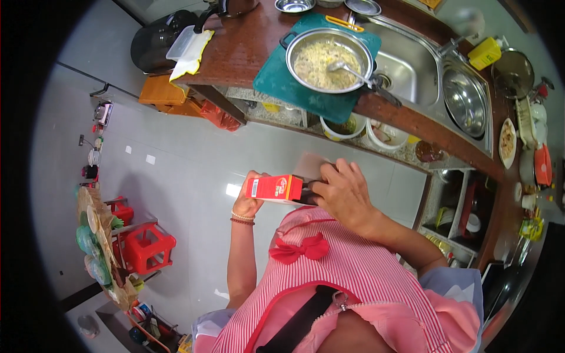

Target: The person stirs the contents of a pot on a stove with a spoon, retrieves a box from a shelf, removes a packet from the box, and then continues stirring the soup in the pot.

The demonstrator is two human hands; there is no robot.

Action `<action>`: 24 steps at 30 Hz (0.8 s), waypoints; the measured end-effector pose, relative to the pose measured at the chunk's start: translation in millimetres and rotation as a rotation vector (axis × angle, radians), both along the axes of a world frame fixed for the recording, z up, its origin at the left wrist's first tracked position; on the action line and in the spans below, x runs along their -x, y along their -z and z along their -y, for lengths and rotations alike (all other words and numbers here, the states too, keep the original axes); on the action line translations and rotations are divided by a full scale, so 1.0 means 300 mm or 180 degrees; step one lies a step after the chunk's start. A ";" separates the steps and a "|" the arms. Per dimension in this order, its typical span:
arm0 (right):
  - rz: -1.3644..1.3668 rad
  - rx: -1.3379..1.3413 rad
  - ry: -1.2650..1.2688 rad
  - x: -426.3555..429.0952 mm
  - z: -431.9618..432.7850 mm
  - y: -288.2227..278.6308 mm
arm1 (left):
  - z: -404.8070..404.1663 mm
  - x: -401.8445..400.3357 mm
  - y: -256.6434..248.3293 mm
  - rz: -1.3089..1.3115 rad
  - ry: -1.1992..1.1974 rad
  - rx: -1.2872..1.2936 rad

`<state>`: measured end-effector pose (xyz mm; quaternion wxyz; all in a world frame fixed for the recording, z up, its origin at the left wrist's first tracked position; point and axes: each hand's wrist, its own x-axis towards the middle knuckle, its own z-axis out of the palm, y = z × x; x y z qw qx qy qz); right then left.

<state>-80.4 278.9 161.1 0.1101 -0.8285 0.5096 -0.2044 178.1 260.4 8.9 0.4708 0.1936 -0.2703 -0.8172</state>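
My left hand (250,196) holds a red cardboard box (273,187) with a yellow band, lying on its side in front of my apron. My right hand (344,189) is at the box's right end, its fingers bent around something dark and partly hidden there. Beyond my hands, a steel pan (329,59) of pale, lumpy food rests on a green cutting board (282,84). A metal spoon (342,67) lies in the pan, its dark handle crossing the rim. Beside the board, a yellow-handled utensil (344,23) shows.
A sink (410,66) and a steel bowl (463,101) are at the upper right, with a plate of food (507,143) beyond. Buckets (386,137) stand under the wooden counter (238,53). Red plastic stools (148,248) stand at the left by a covered table (103,247).
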 end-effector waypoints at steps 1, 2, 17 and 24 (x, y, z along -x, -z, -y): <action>0.0138 -0.0098 -0.0005 0.007 0.039 0.006 | 0.037 0.009 -0.021 0.0031 0.0054 0.0001; 0.0325 -0.0236 0.0042 0.011 0.076 0.015 | 0.073 0.014 -0.043 0.0063 0.0106 0.0000; 0.2581 -0.0124 0.0868 -0.190 0.662 -0.012 | 0.738 -0.190 -0.097 0.0616 0.0401 -0.0036; 0.3294 0.0497 0.1788 -0.246 0.889 -0.100 | 1.071 -0.342 -0.137 0.0945 0.0445 -0.0029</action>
